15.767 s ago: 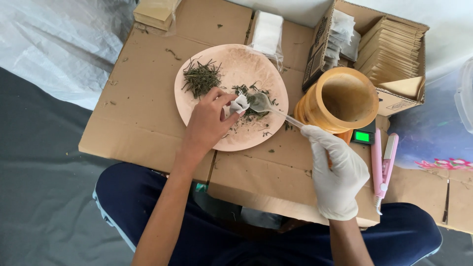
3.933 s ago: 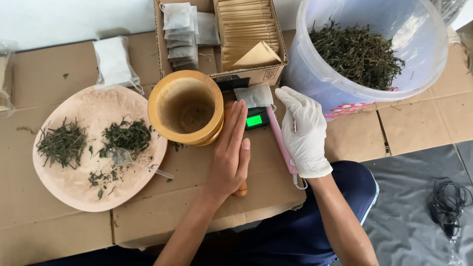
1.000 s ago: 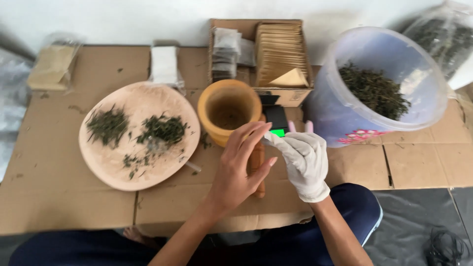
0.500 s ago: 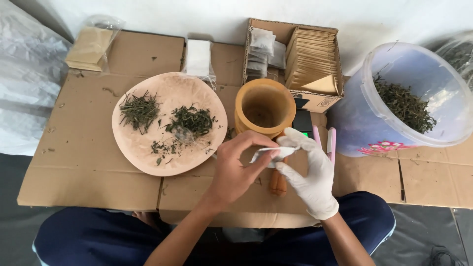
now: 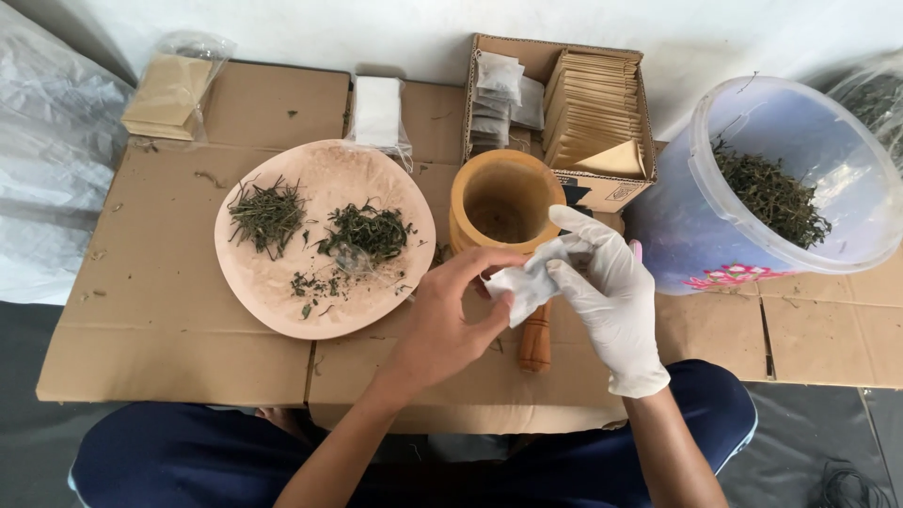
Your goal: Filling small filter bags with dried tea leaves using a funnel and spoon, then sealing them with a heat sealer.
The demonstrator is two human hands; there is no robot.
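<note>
Flattened brown cardboard sheets (image 5: 169,310) serve as the table, laid over a dark floor with crinkled clear plastic sheeting (image 5: 47,160) at the left and a pale wall behind.

Largest on the cardboard is the translucent plastic bucket (image 5: 701,235) at the right, part-filled with dried green leaves. Next comes the round pinkish plate (image 5: 282,301) carrying three loose heaps of the same leaves, then the open cardboard box (image 5: 602,196) packed with tan paper envelopes and small filled sachets. A yellow wooden mortar (image 5: 467,193) stands between plate and box, and its wooden pestle (image 5: 534,343) lies flat just below the hands.

Smallest is the white filter-paper sachet (image 5: 523,283), held above the table in front of the mortar. The bare left hand (image 5: 442,325) has its grip pinched on the sachet's near edge; the right hand in a white glove (image 5: 616,301) has its grip closed on the far side. Whether the sachet's mouth is sealed I cannot tell, since the fingers cover it.

As a judgement: if the mouth is open, a tilt or a tug from either hand could spill leaves onto the cardboard, and thin paper pulled from both sides could tear.
</note>
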